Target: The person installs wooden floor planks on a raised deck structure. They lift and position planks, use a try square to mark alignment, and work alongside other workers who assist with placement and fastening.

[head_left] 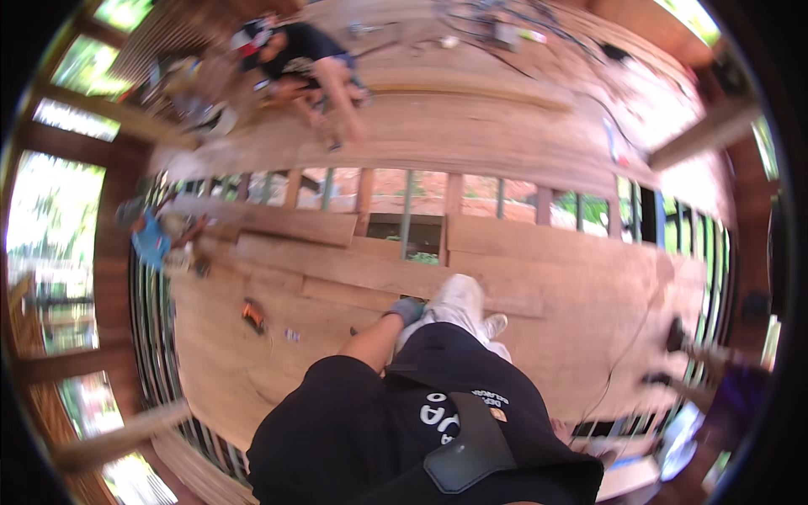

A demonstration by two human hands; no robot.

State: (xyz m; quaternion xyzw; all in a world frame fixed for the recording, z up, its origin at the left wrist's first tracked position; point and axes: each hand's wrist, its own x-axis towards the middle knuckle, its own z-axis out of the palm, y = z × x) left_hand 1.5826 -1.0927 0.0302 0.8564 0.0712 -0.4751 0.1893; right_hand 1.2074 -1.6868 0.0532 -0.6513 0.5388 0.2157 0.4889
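My left hand (407,310), in a grey-green work glove, is low beside my bent knee (455,296) in pale trousers. It is near the edge of a long wooden plank (370,271) lying on plywood sheeting (353,370). Blur and my leg hide its fingers, so whether it grips anything does not show. My right hand cannot be made out; a small patch of skin shows by my right side, too little to identify. An orange and black power tool (253,316) lies on the plywood to the left, with a small pale item (292,335) near it.
Ahead, open gaps between joists (364,202) show the ground below. Beyond them, a person in a black shirt (307,63) crouches on raised boards; cables (547,25) lie at the back. A person in blue (151,241) crouches left, another in purple (741,412) is right. A thin cord (627,349) crosses the plywood.
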